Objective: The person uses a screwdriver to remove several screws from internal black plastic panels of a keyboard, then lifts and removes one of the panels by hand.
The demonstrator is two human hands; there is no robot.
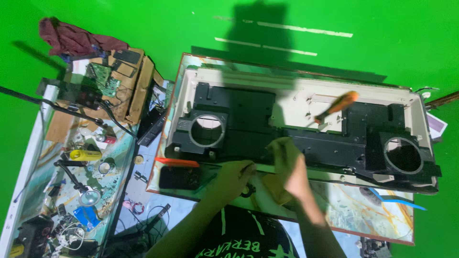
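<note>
Bright green floor surrounds the marbled work surface point(377, 215), which carries a long cream housing point(306, 86) with a black inner frame point(267, 129) laid open, face up; every place below is given relative to that frame. At its near edge, about midway along, the person's left hand point(234, 177) rests against the rim with fingers curled, and I cannot tell whether its grip closes on anything; a small dark ring-shaped part point(248, 191) lies just beneath it. The right hand point(289, 165), blurred, is pressed on the frame's near edge over a tan cloth or pad point(272, 188); whether its grip is open or closed cannot be told. Near the frame's left corner lie an orange flat tool point(177, 162) and a dark phone-like slab point(179, 177). Off the right near corner sits a blue pry tool point(397, 199). On the housing beyond the frame lies an orange-handled screwdriver point(334, 106). The two round speaker openings point(208, 130) stand empty, so the unit looks well stripped, though the frame is still seated in the housing. Far left of the frame, a cluttered side bench point(71, 157) holds circuit boards and small tools.
</note>
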